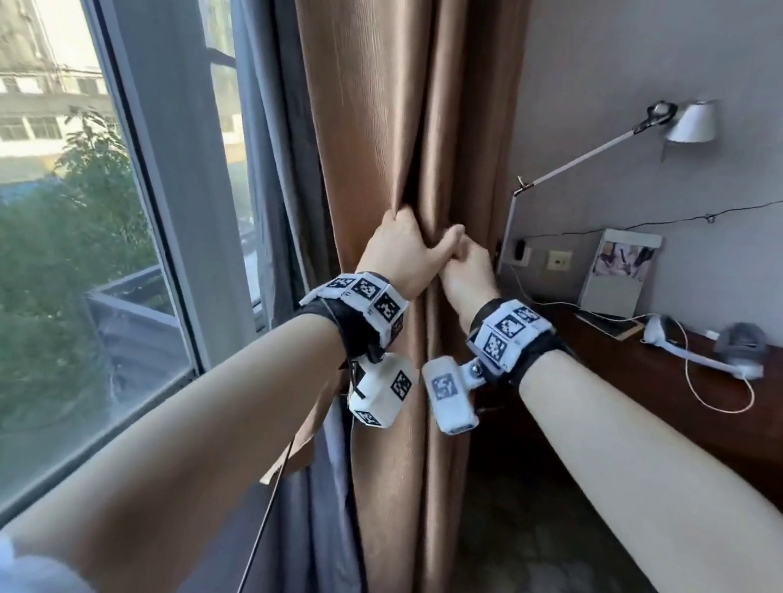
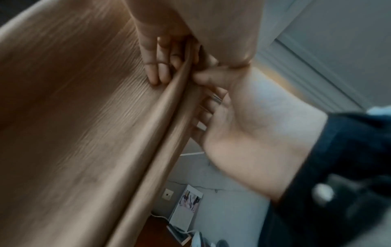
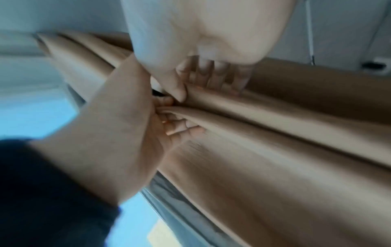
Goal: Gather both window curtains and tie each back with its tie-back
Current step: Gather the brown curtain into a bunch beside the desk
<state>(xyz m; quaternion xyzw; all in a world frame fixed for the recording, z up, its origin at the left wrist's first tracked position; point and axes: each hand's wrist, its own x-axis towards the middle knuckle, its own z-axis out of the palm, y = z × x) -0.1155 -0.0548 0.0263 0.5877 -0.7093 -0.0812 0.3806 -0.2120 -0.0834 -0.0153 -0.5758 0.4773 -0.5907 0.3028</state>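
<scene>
Up close, the left hand's fingers [image 2: 155, 70] lie curled over a fold of the brown curtain [image 1: 390, 103], pressing into the cloth with the tips dug in beside a rolled pleat, so the left hand [image 1: 401, 254] grips the gathered fabric from the window side. The right hand's fingers [image 3: 211, 76] curl round the same bundle from the wall side, thumb set against a pleat, and the right hand [image 1: 470, 268] meets the left one, thumb touching knuckles, at about the middle of the curtain's visible height. Between the two hands the curtain is drawn into narrow upright pleats that hang straight down toward the floor. Both wrists wear black bands with white blocks printed in black-and-white square markers, and a small white camera housing hangs under each. A thin black cable runs down from the left wrist. Behind the brown curtain, on its window side, hangs a grey-blue sheer [image 1: 309, 505], partly bunched. The window [image 1: 74, 214] fills the left of the head view, showing trees and buildings outside. To the right, a dark wooden desk [image 1: 776, 433] stands against a grey wall; on it lie a white cable, a white device and a tablet, with a picture frame [image 1: 619, 272] leaning on the wall. A white arm lamp [image 1: 693, 122] reaches up above the desk. No tie-back can be made out in any view.
</scene>
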